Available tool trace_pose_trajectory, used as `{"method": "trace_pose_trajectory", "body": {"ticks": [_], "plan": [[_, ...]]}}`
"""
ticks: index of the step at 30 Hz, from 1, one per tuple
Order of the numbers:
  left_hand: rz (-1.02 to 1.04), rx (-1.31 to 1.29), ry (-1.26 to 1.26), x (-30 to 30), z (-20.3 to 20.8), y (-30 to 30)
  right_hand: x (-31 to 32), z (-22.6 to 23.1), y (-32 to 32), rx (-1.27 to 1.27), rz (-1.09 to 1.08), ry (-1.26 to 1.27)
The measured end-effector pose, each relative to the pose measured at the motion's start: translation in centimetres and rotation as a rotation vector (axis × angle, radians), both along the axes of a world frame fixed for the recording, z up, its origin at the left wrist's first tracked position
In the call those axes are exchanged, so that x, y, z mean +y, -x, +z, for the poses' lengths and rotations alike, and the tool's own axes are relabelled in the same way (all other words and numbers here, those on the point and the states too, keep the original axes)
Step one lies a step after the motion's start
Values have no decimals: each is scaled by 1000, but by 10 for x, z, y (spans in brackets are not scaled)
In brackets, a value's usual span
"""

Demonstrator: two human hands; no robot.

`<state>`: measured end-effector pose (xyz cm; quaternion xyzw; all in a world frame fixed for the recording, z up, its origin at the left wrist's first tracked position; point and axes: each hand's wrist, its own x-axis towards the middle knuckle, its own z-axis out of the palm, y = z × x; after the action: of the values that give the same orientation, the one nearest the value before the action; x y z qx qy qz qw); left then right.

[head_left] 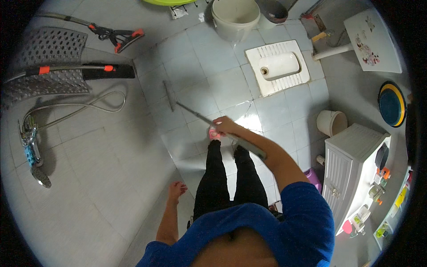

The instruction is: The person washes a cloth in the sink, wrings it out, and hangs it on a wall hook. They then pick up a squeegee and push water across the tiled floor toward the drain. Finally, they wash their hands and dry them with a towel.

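My right hand (226, 126) is closed around the long grey handle of a floor squeegee (199, 115). The handle runs back under my right forearm, and its thin dark head (169, 96) rests on the tiles near the left wall. My left hand (177, 190) hangs beside my left leg, close to the wall, with loosely curled fingers and nothing visible in it. Wet, shiny floor tiles (227, 91) spread ahead of my feet. A pink slipper (214, 133) shows just under my right hand; my other foot is mostly hidden by the handle.
A white squat toilet (304, 84) is set in the floor ahead right. Buckets (235, 29) stand at the far wall. To the right are a small bin (331, 122), a white cabinet (342, 173) and a washbasin (373, 42). Mops (113, 35) and a shower hose (80, 111) hang left.
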<state>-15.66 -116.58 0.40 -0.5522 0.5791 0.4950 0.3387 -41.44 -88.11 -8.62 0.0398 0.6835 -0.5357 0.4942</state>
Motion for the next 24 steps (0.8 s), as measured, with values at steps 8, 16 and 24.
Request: {"method": "trace_pose_trajectory", "body": {"ticks": [8,16,24], "plan": [[-55,-66,-32,6,-30,-26,163,82,0,-281,-327,-55],[-138,73,-103,43,-42,0,284,91,-45,-355,-676,-26],[-188,15,-60,72,-32,8,324,131,-71,-245,-812,-83]]}}
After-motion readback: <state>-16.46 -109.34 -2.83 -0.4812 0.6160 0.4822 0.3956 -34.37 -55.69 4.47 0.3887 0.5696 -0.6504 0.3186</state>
